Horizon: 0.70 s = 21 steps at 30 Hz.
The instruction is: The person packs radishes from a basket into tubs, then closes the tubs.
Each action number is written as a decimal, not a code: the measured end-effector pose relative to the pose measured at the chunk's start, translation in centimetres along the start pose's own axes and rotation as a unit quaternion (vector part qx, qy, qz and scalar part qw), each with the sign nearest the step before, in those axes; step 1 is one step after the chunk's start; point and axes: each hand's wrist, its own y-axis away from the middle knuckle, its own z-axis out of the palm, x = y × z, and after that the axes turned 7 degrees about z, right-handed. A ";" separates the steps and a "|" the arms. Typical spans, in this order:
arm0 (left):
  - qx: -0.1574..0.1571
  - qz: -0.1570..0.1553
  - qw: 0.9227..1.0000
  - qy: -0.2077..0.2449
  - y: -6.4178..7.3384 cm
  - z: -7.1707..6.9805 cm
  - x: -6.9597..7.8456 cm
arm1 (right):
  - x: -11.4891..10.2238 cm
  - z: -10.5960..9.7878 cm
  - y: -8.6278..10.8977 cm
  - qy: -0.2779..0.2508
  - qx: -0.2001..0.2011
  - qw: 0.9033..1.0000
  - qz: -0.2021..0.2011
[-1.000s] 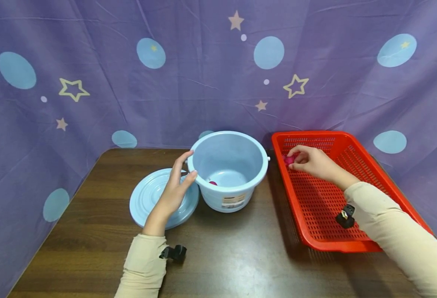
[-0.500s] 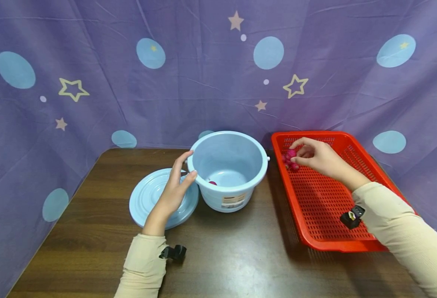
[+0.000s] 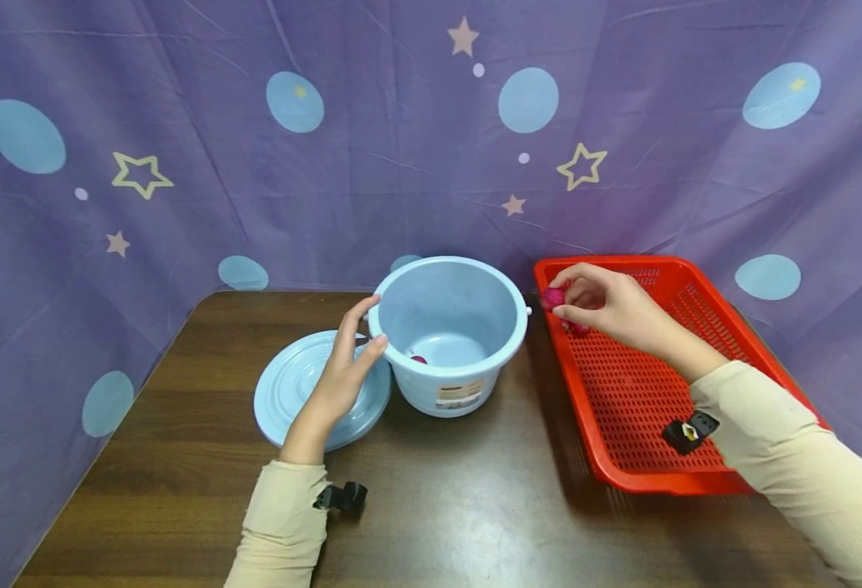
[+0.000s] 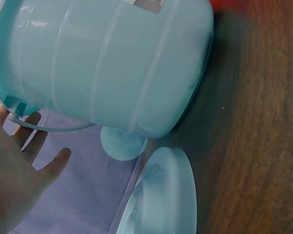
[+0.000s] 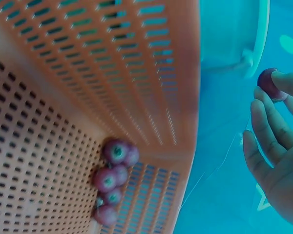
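Observation:
My right hand pinches a red radish between thumb and fingertips, above the near-left wall of the red basket. In the right wrist view several more radishes lie together in the basket's corner, below that hand. My left hand touches the rim of the light blue bucket at its left side, thumb and fingers spread and mostly straight. Inside the bucket, part of a radish shows at the bottom; the near wall hides the rest.
A round light blue lid lies on the brown table left of the bucket, partly behind my left forearm. The bucket's handle hangs by my left fingers. A purple patterned curtain hangs behind the table.
My right hand lifts a radish from the pile in the basket and carries it up and left to the basket's rim. My left hand stays at the bucket.

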 end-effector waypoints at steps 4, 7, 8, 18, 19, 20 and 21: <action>-0.002 -0.002 1.000 0.000 0.0 0.0 0.1 | -0.9 0.4 0.0 -0.011 -0.009 1.000 -0.001; -0.001 -0.002 1.000 0.001 0.0 0.0 0.1 | -1.6 0.8 -0.1 -0.005 -0.012 1.000 -0.015; 0.000 -0.002 1.000 0.002 0.0 -0.1 0.1 | -1.8 1.0 -0.1 -0.002 -0.012 1.000 -0.020; 0.001 0.000 1.000 0.001 0.0 0.0 0.1 | -3.4 2.5 -0.6 -0.007 -0.029 0.998 -0.049; 0.001 0.001 1.000 0.002 0.0 0.0 0.1 | -3.4 2.7 -0.7 -0.006 -0.030 0.998 -0.049; 0.000 0.001 1.000 0.002 -0.1 0.0 0.1 | -3.5 2.8 -0.8 -0.006 -0.032 0.998 -0.049; 0.000 0.001 1.000 0.003 -0.1 0.0 0.1 | -3.5 2.9 -0.8 -0.006 -0.033 0.998 -0.049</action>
